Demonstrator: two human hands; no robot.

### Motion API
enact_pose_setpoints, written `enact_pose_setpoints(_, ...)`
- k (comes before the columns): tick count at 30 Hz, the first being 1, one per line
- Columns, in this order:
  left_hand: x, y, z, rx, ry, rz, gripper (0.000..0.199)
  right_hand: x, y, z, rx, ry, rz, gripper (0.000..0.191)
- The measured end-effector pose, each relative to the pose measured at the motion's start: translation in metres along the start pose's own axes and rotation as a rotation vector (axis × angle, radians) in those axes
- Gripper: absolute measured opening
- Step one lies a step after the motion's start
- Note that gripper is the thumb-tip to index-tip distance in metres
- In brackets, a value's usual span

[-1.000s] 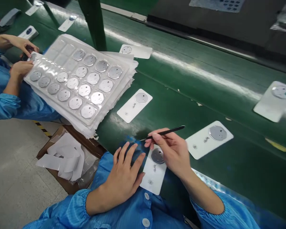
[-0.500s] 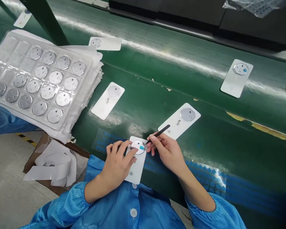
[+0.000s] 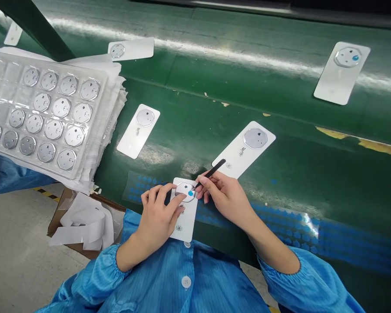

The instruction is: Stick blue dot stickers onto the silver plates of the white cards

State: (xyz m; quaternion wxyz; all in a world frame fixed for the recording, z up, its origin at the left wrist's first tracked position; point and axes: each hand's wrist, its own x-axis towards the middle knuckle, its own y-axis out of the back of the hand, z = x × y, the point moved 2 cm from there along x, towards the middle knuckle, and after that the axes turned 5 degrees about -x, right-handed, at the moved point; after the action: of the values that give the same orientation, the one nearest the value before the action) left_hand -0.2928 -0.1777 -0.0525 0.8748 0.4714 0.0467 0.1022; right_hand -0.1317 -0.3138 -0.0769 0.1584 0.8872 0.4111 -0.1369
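A white card [image 3: 186, 221] with a round silver disc [image 3: 182, 188] lies at the table's near edge. On the disc's right side is a small blue sticker [image 3: 190, 193]. My left hand [image 3: 159, 213] grips the card's left side, its fingertips on and beside the disc. Pinched in my right hand [image 3: 224, 195] are black tweezers [image 3: 215, 168], whose tip is at the blue sticker. Just beyond my right hand lies another white card [image 3: 237, 158] with a grey disc.
Stacked sheets at the left carry a clear tray [image 3: 57, 174] of silver discs. More white cards [image 3: 138, 132] lie farther off on the green surface [image 3: 189, 104]. Sheets of blue dots [image 3: 280, 226] lie along the near edge. A cardboard box [image 3: 57, 215] stands below left.
The view has shifted, and the far-right card sits farther right in it. Both hands keep their hold, with the tweezers still at the blue sticker.
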Motion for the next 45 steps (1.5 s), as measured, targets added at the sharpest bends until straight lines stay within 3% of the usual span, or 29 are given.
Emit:
enact_pose_setpoints(21, 0.000, 0.001, 0.000, 0.009, 0.010, -0.009, 0.026, 0.000, 0.001, -0.007, 0.033, 0.020, 0.020, 0.048)
enact_pose_setpoints(33, 0.000, 0.002, 0.004, 0.056, 0.031, -0.056, 0.028, 0.000, 0.000, 0.000, 0.013, 0.017, 0.003, 0.044)
enact_pose_setpoints(39, 0.002, 0.006, 0.007, 0.151, 0.013, -0.116, 0.036, -0.001, 0.002, -0.009, 0.073, 0.038, -0.002, 0.043)
enact_pose_setpoints(41, 0.011, 0.009, 0.009, 0.142, 0.023, -0.148, 0.042, -0.003, 0.006, -0.013, 0.101, 0.046, 0.054, 0.043)
enact_pose_setpoints(45, 0.040, 0.011, 0.010, 0.121, 0.039, -0.235, 0.076, -0.010, 0.018, -0.022, -0.004, 0.172, 0.277, 0.039)
